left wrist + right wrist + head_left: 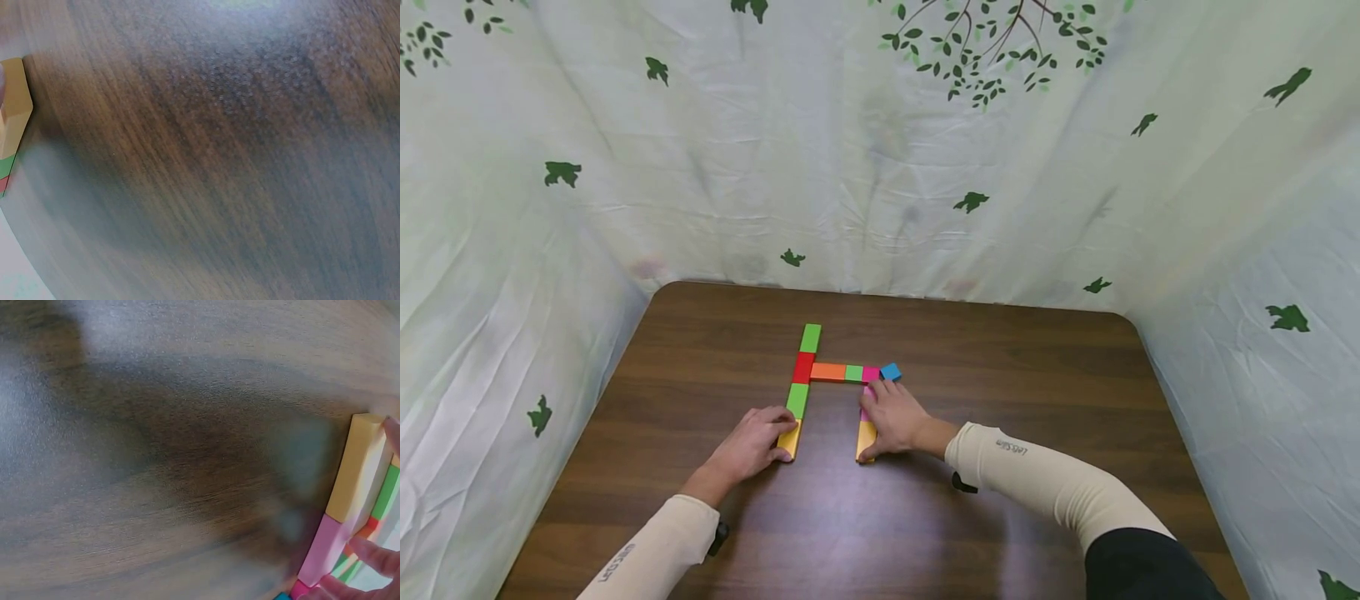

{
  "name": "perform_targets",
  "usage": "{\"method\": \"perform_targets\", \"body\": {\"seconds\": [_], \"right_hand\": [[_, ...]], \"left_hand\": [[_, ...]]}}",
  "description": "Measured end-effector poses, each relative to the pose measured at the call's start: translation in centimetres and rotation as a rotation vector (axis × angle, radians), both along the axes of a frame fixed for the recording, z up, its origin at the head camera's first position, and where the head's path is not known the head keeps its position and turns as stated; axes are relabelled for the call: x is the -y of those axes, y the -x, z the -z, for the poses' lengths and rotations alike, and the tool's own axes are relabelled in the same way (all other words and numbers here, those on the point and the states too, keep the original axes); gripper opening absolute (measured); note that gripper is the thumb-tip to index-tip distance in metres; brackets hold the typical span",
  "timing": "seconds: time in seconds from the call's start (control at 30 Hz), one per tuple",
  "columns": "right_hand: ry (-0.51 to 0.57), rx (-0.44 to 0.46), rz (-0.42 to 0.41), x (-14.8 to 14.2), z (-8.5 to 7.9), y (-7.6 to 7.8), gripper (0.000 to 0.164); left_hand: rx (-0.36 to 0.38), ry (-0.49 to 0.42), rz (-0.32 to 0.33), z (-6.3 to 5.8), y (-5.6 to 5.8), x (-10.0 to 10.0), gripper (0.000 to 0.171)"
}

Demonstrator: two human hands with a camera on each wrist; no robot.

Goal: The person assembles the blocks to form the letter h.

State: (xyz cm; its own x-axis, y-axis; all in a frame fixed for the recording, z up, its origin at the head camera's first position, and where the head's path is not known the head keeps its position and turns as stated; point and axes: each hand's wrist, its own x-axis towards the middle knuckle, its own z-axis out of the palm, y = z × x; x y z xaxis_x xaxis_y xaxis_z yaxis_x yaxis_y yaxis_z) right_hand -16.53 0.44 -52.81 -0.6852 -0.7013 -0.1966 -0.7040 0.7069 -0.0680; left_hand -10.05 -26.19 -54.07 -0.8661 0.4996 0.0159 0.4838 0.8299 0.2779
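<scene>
Colored rectangular blocks lie end to end on the table. In the head view, my left hand [751, 446] touches the yellow block [790, 442] at the near end of the left column, thumb by its near corner. Beyond that block run a green block [797, 401], a red block [802, 367] and another green block. Fingers spread, my right hand [897, 417] rests along the right column. Its thumb touches the end of a second yellow block [356, 462], and its fingertips [369, 550] are at the pink block [323, 547]. The hand partly covers both.
An orange block [828, 372], a small green block [854, 373] and a magenta block [871, 374] bridge the columns. A blue block [891, 372] sits angled at the right corner. The brown wooden table [1000, 358] is bordered by white leaf-print curtains [850, 167].
</scene>
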Motion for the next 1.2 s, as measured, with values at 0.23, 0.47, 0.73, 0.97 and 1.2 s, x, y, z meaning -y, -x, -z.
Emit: {"method": "perform_targets", "body": {"seconds": [0.23,0.47,0.73,0.97,1.2], "right_hand": [[-0.003,0.016,-0.002,0.0,0.0,-0.1,0.085],[0.018,0.015,-0.008,-0.1,0.1,-0.2,0.082],[0.034,-0.007,-0.009,-0.2,0.3,-0.2,0.08],[0.034,0.005,-0.003,-0.7,0.4,-0.1,0.083],[0.028,0.029,-0.008,-1.5,0.2,0.1,0.087]], "left_hand": [[0.003,-0.004,-0.002,-0.1,0.0,0.0,0.05],[0.011,0.004,0.0,-0.1,0.1,-0.1,0.049],[-0.009,-0.01,0.006,-0.1,0.0,-0.1,0.049],[-0.021,-0.013,0.015,0.0,0.1,0.0,0.049],[-0.017,0.0,0.009,0.0,0.1,0.0,0.05]]}}
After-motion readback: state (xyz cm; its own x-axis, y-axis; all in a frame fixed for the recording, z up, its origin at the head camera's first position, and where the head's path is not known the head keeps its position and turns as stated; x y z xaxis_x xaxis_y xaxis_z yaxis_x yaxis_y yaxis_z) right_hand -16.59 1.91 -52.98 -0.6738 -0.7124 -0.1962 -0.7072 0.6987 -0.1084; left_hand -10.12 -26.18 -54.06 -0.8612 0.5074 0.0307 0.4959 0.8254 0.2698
